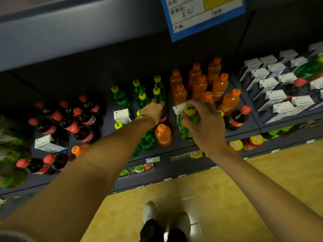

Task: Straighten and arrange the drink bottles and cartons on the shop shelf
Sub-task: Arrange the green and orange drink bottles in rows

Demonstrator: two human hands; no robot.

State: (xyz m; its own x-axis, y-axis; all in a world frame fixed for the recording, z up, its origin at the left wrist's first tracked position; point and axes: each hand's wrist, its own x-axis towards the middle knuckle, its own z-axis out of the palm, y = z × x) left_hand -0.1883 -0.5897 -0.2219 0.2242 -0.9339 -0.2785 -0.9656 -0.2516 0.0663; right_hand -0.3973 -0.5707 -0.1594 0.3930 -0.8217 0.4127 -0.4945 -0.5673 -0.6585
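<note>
My right hand (204, 124) grips a green bottle with a yellow cap (185, 129) just above the shelf's front part. My left hand (151, 111) reaches deeper in and closes round a dark cola bottle (164, 114) between the green and orange groups. Green bottles (121, 97) stand at the middle back, orange bottles (199, 84) to their right, cola bottles (83, 117) to the left. A lone orange bottle (163, 135) and a white carton (121, 116) stand among them. One cola bottle (236, 117) stands at the right front.
White-topped cartons (272, 84) fill the right shelf section, with a green bottle (309, 68) lying on them. A blue price sign (202, 14) hangs from the shelf above. Lower shelves (174, 165) hold other goods. My feet (148, 211) stand on the yellow floor.
</note>
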